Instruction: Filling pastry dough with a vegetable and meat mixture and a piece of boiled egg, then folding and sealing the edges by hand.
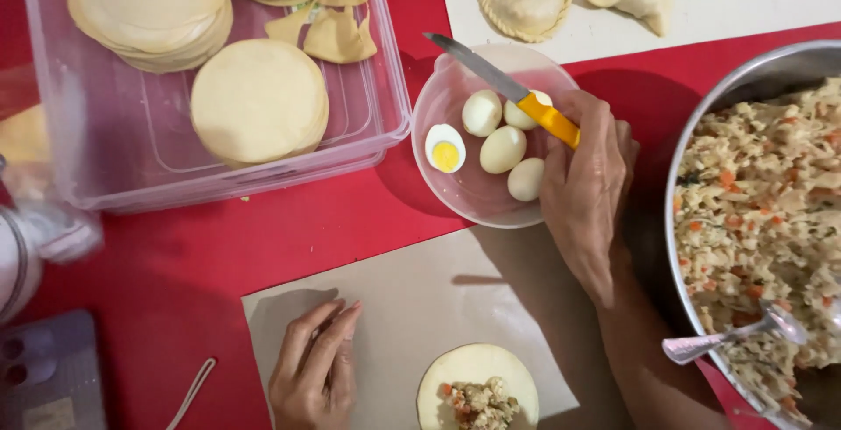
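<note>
— Largest first: red bench [175,272] under everything; beyond the left hand, a clear plastic tub [385,88] stacked with pale dough rounds [258,102].

— And on the right hand's outer side?

— Wide metal pot [762,71] of chopped filling [762,211], touching distance from the right forearm; spoon [727,338] resting in it, handle towards the body.

— Under the hands?

— Beige mat [412,281] on the bench; between the two wrists, close to the body, one dough round [477,386] with a small heap of filling on it.

— Left hand [315,369]?

— Empty; fingers loosely curled, knuckles resting on the mat, just beside the filled round; well apart from the bowl.

— Right hand [585,180]?

— Clenched round the yellow handle of a knife [504,87]; placed at the near right edge of a clear round bowl [477,207], far nearer to it than the left.

— Long axis of the knife?

— Slanted; handle at the fingers, blade running away from the body and over to the left, across the far part of the bowl, tip just past its rim.

— Inside the bowl?

— Peeled boiled eggs [502,150], whole, in a loose cluster just left of the right fingers, some touching one another; one partly hidden under the handle.

— Smallest?

— Half egg [445,148], yolk up, at the far left of the cluster; apart from the blade, across the bowl from the right hand.
</note>
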